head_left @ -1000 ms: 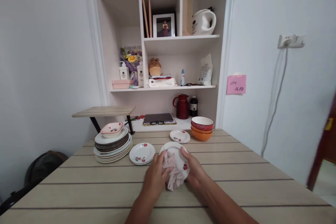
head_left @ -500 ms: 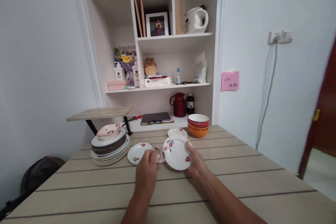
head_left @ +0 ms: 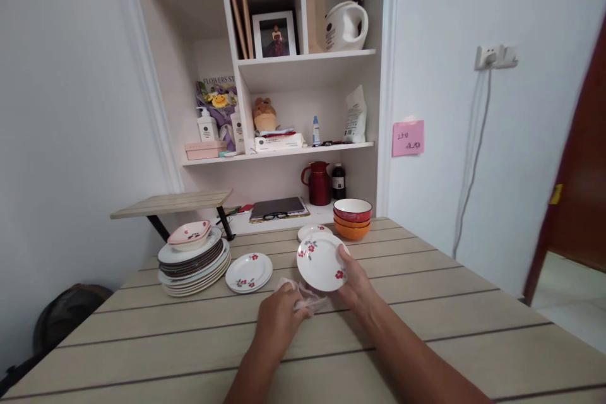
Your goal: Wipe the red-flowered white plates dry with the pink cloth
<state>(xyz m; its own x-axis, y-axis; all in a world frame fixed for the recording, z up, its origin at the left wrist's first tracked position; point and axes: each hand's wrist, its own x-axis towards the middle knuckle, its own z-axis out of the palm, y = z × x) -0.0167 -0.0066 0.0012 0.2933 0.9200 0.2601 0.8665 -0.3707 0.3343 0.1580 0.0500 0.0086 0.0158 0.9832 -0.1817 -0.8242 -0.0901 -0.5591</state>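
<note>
My right hand (head_left: 353, 281) grips a small white plate (head_left: 320, 265) with red flowers by its right edge, tilted so its face shows. A thin, pale pinkish cloth (head_left: 307, 298) is bunched in my closed left hand (head_left: 281, 315), just below and left of the plate's lower rim. To the left, flowered white plates (head_left: 249, 271) lie stacked on the table. Behind the held plate rests another flowered plate (head_left: 310, 231), partly covered by it.
At the left stands a tall stack of plates (head_left: 194, 268) topped by pinkish square bowls (head_left: 190, 233), beside a small raised stand (head_left: 173, 203). Orange and red bowls (head_left: 353, 221) are stacked at the back right. Behind, a shelf unit holds a red jug (head_left: 319, 184) and a laptop (head_left: 278, 207).
My left hand has shifted right and down with the cloth, which now spreads out more below the plate. The plate in my right hand is tilted slightly differently. The view has shifted a little.
</note>
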